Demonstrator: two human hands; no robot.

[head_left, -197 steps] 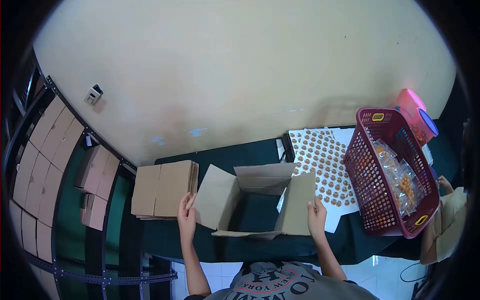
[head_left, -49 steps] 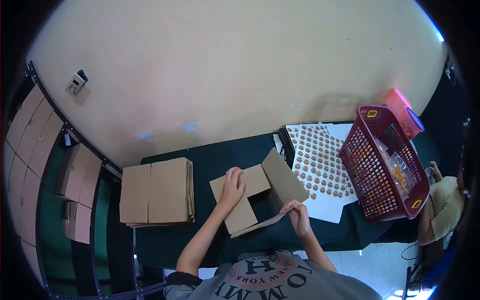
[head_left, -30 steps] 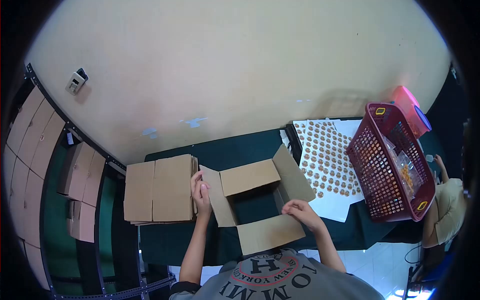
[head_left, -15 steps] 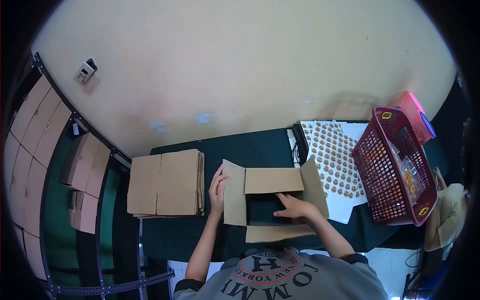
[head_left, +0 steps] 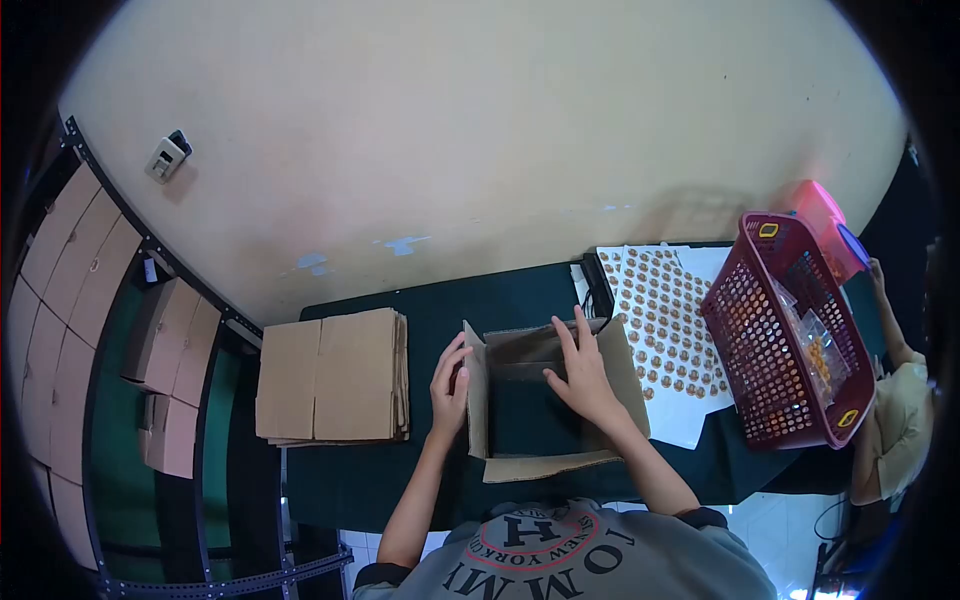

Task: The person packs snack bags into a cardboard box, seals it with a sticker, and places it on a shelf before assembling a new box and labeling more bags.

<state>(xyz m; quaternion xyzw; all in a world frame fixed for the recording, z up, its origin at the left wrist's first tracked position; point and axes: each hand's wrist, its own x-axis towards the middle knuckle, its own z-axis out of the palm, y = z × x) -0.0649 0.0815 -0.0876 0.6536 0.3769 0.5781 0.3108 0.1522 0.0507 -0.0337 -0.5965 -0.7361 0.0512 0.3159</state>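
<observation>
A brown cardboard box (head_left: 548,466) stands on the dark green tablecloth with its top open, and dark green shows through its inside. My left hand (head_left: 450,390) rests against the outside of the raised left flap, fingers extended and thumb up. Over the box's far right corner is my right hand (head_left: 584,376), its fingers spread near the far flap and nothing in its grasp. The right flap leans outward, partly behind my right forearm. The near flap lies folded out toward me.
Flattened cardboard boxes (head_left: 340,375) are stacked at the left. Sticker sheets (head_left: 665,320) lie to the right, beside a maroon basket (head_left: 780,340) holding plastic packets. Pink tub (head_left: 822,215) behind it. Shelves of boxes (head_left: 75,300) stand far left. Another person's arm (head_left: 893,320) reaches in at far right.
The far flap has swung from lying across the opening to upright at the back. My right hand moved up and away from me. The left flap is raised more steeply. The other person's arm has extended.
</observation>
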